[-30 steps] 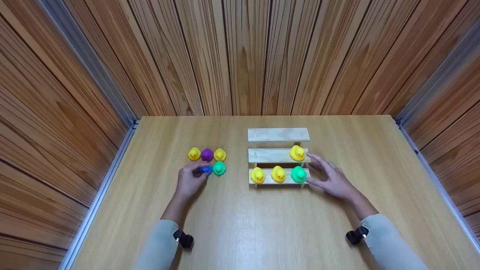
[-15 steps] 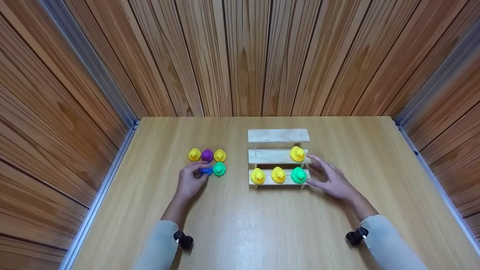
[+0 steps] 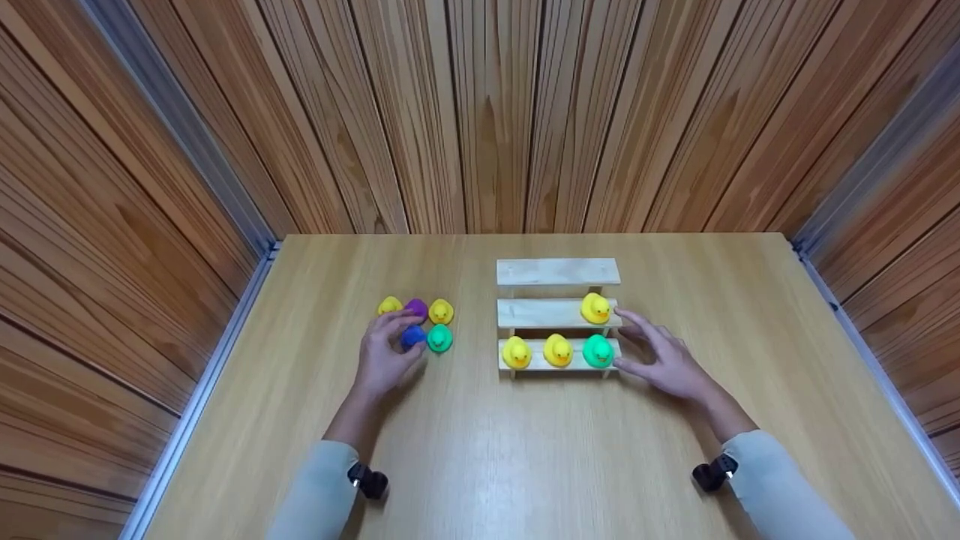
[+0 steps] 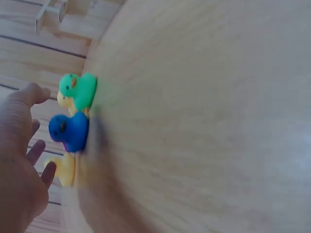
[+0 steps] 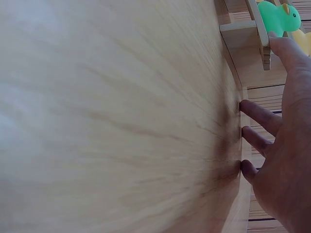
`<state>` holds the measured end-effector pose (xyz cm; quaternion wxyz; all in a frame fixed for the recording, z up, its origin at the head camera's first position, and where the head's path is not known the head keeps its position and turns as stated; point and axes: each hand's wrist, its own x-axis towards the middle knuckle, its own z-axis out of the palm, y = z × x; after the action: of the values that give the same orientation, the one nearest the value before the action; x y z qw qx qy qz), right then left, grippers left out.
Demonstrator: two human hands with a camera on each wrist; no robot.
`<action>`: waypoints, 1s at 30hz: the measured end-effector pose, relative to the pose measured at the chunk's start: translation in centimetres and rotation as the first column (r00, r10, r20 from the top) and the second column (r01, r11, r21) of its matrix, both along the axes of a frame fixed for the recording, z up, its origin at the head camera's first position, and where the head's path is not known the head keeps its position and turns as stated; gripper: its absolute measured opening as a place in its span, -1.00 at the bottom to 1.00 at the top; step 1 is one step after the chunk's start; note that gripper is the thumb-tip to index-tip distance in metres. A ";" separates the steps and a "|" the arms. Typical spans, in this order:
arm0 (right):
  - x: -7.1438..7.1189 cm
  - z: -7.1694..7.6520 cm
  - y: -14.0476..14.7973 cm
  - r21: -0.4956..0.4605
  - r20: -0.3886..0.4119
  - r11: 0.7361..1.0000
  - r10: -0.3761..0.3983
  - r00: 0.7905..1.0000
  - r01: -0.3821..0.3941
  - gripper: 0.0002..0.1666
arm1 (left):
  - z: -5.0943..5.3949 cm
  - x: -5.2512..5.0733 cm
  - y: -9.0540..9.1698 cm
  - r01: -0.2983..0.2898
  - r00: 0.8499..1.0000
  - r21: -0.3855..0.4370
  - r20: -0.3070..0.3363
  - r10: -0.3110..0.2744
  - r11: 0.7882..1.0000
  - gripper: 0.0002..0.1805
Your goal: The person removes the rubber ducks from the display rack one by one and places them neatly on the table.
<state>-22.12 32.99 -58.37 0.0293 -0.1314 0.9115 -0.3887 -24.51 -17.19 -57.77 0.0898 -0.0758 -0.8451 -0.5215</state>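
My left hand (image 3: 382, 356) hovers with spread fingers above and beside a blue rubber duck (image 3: 412, 337). In the left wrist view a gap shows between those fingers and the blue duck (image 4: 70, 131), which stands upright on the table. A green duck (image 3: 439, 338) sits right beside it. Behind are a purple duck (image 3: 417, 308) and two yellow ducks (image 3: 441, 311), partly covered by my fingers on the left. My right hand (image 3: 667, 364) rests at the right side of a three-step wooden shelf (image 3: 536, 313), its thumb at the bottom step's edge and its fingers extended.
On the shelf's bottom step stand two yellow ducks (image 3: 558, 350) and a green duck (image 3: 598, 351). One yellow duck (image 3: 596, 308) sits at the right end of the middle step. A wood-panelled wall (image 3: 495, 135) rises behind the table.
My left hand's fingers have come away from the blue duck and spread apart. The blue duck now sits upright beside the green one. My right hand stays in place.
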 end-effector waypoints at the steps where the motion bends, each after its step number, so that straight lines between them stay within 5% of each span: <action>1: 0.0 0.0 0.0 -0.003 0.001 1.000 0.000 1.000 0.000 0.05 | 0.1 0.0 0.2 0.002 1.000 -0.003 -0.013 -0.002 1.000 -0.57; 30: 0.0 0.0 0.1 -0.010 0.010 1.000 -0.007 1.000 0.007 0.03 | 3.9 -0.2 9.5 0.138 0.974 -0.129 -0.164 -0.159 0.982 -0.52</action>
<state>-22.08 33.07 -58.40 0.0317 -0.1264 0.9099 -0.3939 -24.71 -7.67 -53.89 0.1190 -0.1889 -0.8550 -0.4680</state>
